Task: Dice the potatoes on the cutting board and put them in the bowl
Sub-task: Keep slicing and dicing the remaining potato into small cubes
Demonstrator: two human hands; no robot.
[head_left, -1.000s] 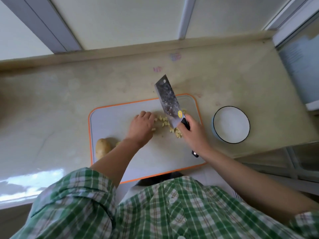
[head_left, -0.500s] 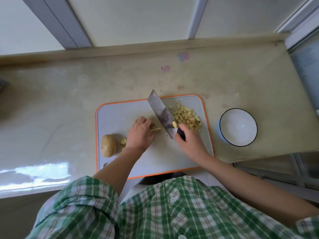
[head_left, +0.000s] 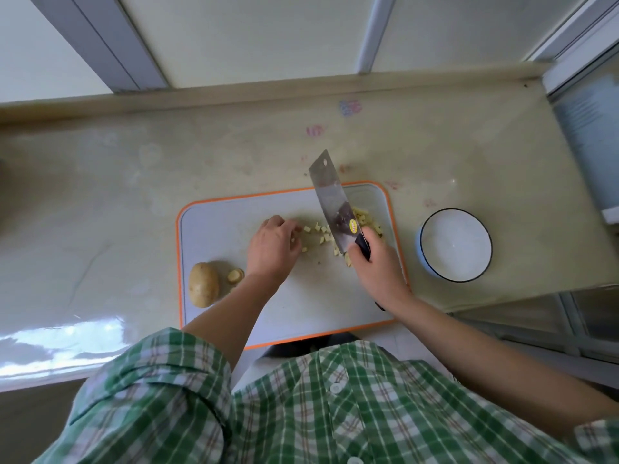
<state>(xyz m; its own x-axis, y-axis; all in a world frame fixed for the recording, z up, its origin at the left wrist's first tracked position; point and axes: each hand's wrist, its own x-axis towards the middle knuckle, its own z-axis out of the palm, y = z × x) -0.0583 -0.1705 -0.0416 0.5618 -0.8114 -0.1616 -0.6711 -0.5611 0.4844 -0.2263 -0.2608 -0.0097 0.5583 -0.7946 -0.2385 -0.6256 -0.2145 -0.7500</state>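
Head view: a glossy beige countertop (head_left: 100, 195) bears a white plastic cutting board (head_left: 217, 236) rimmed in orange; a round white dark-rimmed bowl (head_left: 459, 249) sits right of it, apart. Clenched on the black handle of a broad steel cleaver (head_left: 330, 195) is the right hand (head_left: 375, 266), blade tilted. Fingers of the left hand (head_left: 271, 249) curl downward — grasp unclear. A smooth brown whole potato (head_left: 203, 284) lies near-left on the board; pale yellow potato cubes (head_left: 321, 234) scatter mid-board, between the hands.

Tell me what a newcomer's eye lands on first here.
The broad cleaver, gripped by the right hand, stands tilted over the diced potato on the orange-rimmed cutting board. A whole potato lies at the board's left edge; the white bowl right of the board is empty.
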